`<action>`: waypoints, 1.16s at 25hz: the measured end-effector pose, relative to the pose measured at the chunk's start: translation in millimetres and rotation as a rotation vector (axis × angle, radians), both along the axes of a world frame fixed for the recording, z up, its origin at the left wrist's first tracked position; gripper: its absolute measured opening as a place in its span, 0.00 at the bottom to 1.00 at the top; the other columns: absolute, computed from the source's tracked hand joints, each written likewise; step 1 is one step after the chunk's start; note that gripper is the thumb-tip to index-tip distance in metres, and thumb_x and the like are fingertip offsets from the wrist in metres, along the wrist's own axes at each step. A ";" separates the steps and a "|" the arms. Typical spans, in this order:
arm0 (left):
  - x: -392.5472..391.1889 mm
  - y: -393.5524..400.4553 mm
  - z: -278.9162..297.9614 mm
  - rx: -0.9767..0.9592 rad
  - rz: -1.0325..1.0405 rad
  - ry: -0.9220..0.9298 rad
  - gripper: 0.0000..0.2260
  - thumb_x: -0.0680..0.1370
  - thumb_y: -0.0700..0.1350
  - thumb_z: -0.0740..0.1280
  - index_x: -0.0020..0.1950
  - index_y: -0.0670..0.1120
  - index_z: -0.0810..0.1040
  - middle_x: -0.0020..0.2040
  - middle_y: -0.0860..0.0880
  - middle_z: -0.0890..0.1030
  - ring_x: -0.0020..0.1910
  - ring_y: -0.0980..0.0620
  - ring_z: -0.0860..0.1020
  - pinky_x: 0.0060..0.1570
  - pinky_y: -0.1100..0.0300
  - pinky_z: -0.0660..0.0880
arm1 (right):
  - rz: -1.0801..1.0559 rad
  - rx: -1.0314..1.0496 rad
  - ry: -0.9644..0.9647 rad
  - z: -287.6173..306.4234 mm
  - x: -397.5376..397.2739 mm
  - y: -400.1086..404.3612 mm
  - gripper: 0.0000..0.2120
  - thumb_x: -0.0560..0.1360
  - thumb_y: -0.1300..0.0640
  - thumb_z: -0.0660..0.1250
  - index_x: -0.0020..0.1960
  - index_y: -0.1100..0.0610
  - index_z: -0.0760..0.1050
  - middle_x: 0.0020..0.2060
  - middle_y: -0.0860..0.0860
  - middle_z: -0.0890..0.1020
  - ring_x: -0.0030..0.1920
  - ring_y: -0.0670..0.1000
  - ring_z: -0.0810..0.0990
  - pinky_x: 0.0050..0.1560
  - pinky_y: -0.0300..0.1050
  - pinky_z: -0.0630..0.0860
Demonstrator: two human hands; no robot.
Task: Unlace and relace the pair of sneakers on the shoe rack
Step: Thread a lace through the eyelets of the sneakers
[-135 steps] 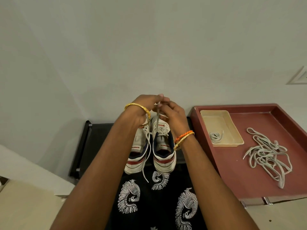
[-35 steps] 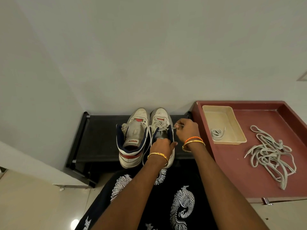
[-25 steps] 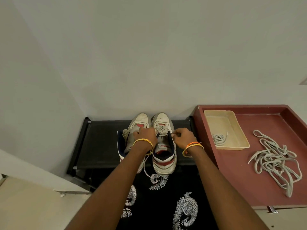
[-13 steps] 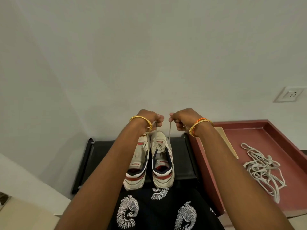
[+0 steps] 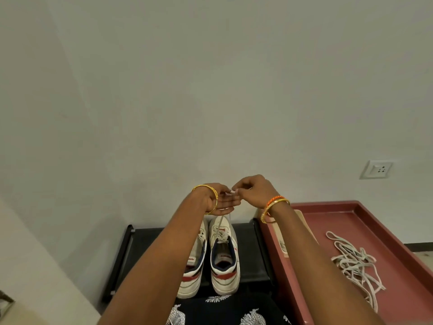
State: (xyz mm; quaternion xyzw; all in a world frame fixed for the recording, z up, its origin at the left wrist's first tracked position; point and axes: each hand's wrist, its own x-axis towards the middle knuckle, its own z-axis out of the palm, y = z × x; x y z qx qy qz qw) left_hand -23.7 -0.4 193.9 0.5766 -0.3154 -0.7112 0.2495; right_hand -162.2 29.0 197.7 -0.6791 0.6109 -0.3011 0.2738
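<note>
Two white sneakers with navy collars and red heel stripes stand side by side on the black shoe rack (image 5: 248, 254), toes to the wall. My left arm covers part of the left sneaker (image 5: 195, 259). The right sneaker (image 5: 223, 256) is laced low down, and its grey lace (image 5: 221, 222) rises taut to my hands. Both hands are raised together above the toes. My left hand (image 5: 215, 199) holds the lace between thumb and outstretched fingers. My right hand (image 5: 254, 190) pinches the lace tips right beside it.
A red tray (image 5: 375, 221) lies right of the rack with a heap of loose laces (image 5: 353, 261). A beige tub (image 5: 302, 221) in it is mostly behind my right arm. A wall socket (image 5: 376, 170) is at the right. Black patterned cloth (image 5: 222, 310) covers my lap.
My hands, apart half a second ago with one lace end each, have come together above the right sneaker's toe. The view has tilted further up the wall.
</note>
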 end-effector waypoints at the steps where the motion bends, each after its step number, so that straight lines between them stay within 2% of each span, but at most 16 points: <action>1: 1.8 -2.2 0.6 0.007 -0.009 0.010 0.11 0.80 0.39 0.59 0.43 0.38 0.77 0.31 0.43 0.83 0.49 0.48 0.83 0.48 0.54 0.77 | -0.044 0.005 -0.096 -2.8 -3.9 2.4 0.06 0.73 0.60 0.67 0.48 0.56 0.81 0.40 0.51 0.82 0.43 0.49 0.80 0.42 0.37 0.75; 2: 2.8 -4.3 2.3 0.008 -0.014 0.008 0.10 0.80 0.39 0.58 0.44 0.37 0.76 0.31 0.43 0.83 0.52 0.47 0.82 0.50 0.53 0.76 | -0.060 0.011 -0.156 -5.4 -4.8 5.3 0.05 0.73 0.57 0.69 0.48 0.55 0.80 0.39 0.51 0.83 0.41 0.49 0.81 0.42 0.39 0.77; 4: 2.0 -7.5 4.5 -0.013 -0.030 -0.034 0.09 0.81 0.38 0.58 0.45 0.36 0.75 0.29 0.43 0.82 0.42 0.47 0.83 0.50 0.50 0.76 | -0.029 -0.009 -0.126 -13.4 2.3 8.3 0.09 0.71 0.53 0.72 0.49 0.54 0.80 0.38 0.52 0.83 0.39 0.48 0.81 0.37 0.36 0.76; 6: -0.7 -10.3 5.4 -0.037 -0.065 -0.083 0.11 0.81 0.37 0.56 0.44 0.36 0.75 0.28 0.43 0.81 0.34 0.48 0.81 0.51 0.51 0.76 | -0.029 -0.107 -0.065 -19.2 12.5 3.8 0.07 0.72 0.56 0.72 0.49 0.57 0.81 0.39 0.54 0.83 0.40 0.50 0.80 0.39 0.36 0.76; 8: -1.4 -13.7 5.5 -0.053 -0.090 -0.093 0.12 0.81 0.36 0.55 0.42 0.37 0.75 0.29 0.43 0.82 0.40 0.47 0.81 0.53 0.51 0.76 | -0.049 -0.179 -0.040 -19.6 14.4 -4.4 0.06 0.74 0.61 0.68 0.48 0.60 0.82 0.41 0.56 0.84 0.41 0.50 0.80 0.44 0.40 0.77; 10: 0.3 -16.0 7.5 -0.084 -0.148 -0.135 0.13 0.82 0.37 0.54 0.42 0.39 0.75 0.32 0.44 0.83 0.46 0.48 0.81 0.52 0.54 0.76 | -0.029 -0.197 0.035 -16.9 9.6 -13.1 0.07 0.75 0.64 0.66 0.48 0.62 0.82 0.43 0.57 0.84 0.41 0.49 0.79 0.45 0.38 0.75; 11: 1.5 -16.7 9.0 -0.125 -0.206 -0.205 0.14 0.82 0.39 0.54 0.43 0.41 0.76 0.34 0.46 0.84 0.46 0.49 0.81 0.50 0.57 0.76 | -0.010 -0.196 0.072 -14.8 7.3 -18.0 0.08 0.75 0.65 0.65 0.49 0.62 0.82 0.43 0.57 0.84 0.41 0.50 0.80 0.45 0.38 0.75; 13: 3.5 -19.0 10.3 -0.234 -0.318 -0.375 0.14 0.82 0.40 0.53 0.47 0.40 0.77 0.35 0.48 0.81 0.36 0.52 0.78 0.40 0.62 0.74 | 0.040 -0.183 0.134 -11.2 5.7 -27.2 0.09 0.75 0.67 0.63 0.50 0.63 0.81 0.42 0.57 0.84 0.41 0.51 0.80 0.47 0.41 0.78; 15: 6.0 -23.3 10.2 -0.321 -0.397 -0.477 0.15 0.81 0.41 0.53 0.51 0.40 0.79 0.30 0.50 0.71 0.27 0.56 0.66 0.29 0.65 0.66 | 0.096 -0.157 0.166 -11.3 7.1 -38.4 0.09 0.77 0.67 0.60 0.49 0.63 0.80 0.43 0.57 0.82 0.43 0.53 0.80 0.49 0.45 0.78; 17: 9.3 -28.3 5.4 -0.344 -0.432 -0.458 0.15 0.82 0.42 0.52 0.47 0.42 0.78 0.29 0.50 0.65 0.25 0.56 0.61 0.26 0.65 0.61 | 0.121 -0.072 0.069 -18.2 5.9 -47.5 0.08 0.78 0.66 0.58 0.47 0.61 0.76 0.43 0.55 0.81 0.47 0.55 0.80 0.51 0.50 0.78; 19: 13.8 -30.7 0.1 -0.417 -0.453 -0.441 0.15 0.82 0.44 0.53 0.44 0.42 0.77 0.30 0.49 0.65 0.26 0.55 0.62 0.28 0.65 0.62 | 0.110 0.079 -0.153 -27.6 4.7 -52.0 0.08 0.80 0.65 0.55 0.45 0.58 0.71 0.39 0.54 0.81 0.43 0.54 0.81 0.47 0.49 0.78; 21: 16.8 -33.5 -6.2 -0.660 -0.554 -0.634 0.14 0.81 0.47 0.59 0.46 0.41 0.79 0.35 0.47 0.73 0.32 0.52 0.69 0.33 0.64 0.66 | 0.072 0.166 -0.313 -35.5 5.4 -52.6 0.07 0.80 0.64 0.56 0.46 0.58 0.71 0.36 0.55 0.80 0.35 0.50 0.82 0.39 0.41 0.78; 23: 16.7 -39.2 -12.0 -0.907 -0.646 -0.948 0.12 0.79 0.47 0.63 0.51 0.39 0.81 0.44 0.43 0.79 0.42 0.48 0.75 0.40 0.62 0.69 | 0.029 0.222 -0.411 -41.3 8.5 -52.1 0.04 0.79 0.63 0.60 0.48 0.61 0.74 0.36 0.54 0.81 0.30 0.46 0.81 0.34 0.36 0.78; 26: 15.2 -35.7 -18.2 -1.196 -0.701 -1.359 0.12 0.80 0.45 0.62 0.57 0.40 0.79 0.51 0.43 0.78 0.50 0.45 0.77 0.44 0.58 0.68 | -0.053 0.385 -0.574 -46.6 11.5 -56.2 0.07 0.78 0.62 0.63 0.50 0.65 0.77 0.34 0.54 0.79 0.29 0.46 0.78 0.31 0.35 0.76; 27: 14.9 -31.7 -22.5 -1.291 -0.713 -1.426 0.12 0.80 0.44 0.61 0.59 0.41 0.79 0.51 0.43 0.77 0.51 0.45 0.76 0.43 0.58 0.68 | -0.084 0.457 -0.606 -47.0 10.9 -58.2 0.07 0.78 0.62 0.63 0.49 0.66 0.77 0.33 0.54 0.78 0.29 0.46 0.76 0.30 0.35 0.75; 29: 17.2 -24.3 -33.0 -1.413 -0.662 -1.388 0.12 0.80 0.43 0.60 0.60 0.41 0.78 0.51 0.43 0.77 0.49 0.45 0.76 0.41 0.59 0.66 | -0.099 0.570 -0.630 -44.4 9.2 -59.6 0.07 0.78 0.64 0.62 0.47 0.65 0.78 0.32 0.55 0.77 0.30 0.46 0.74 0.29 0.36 0.73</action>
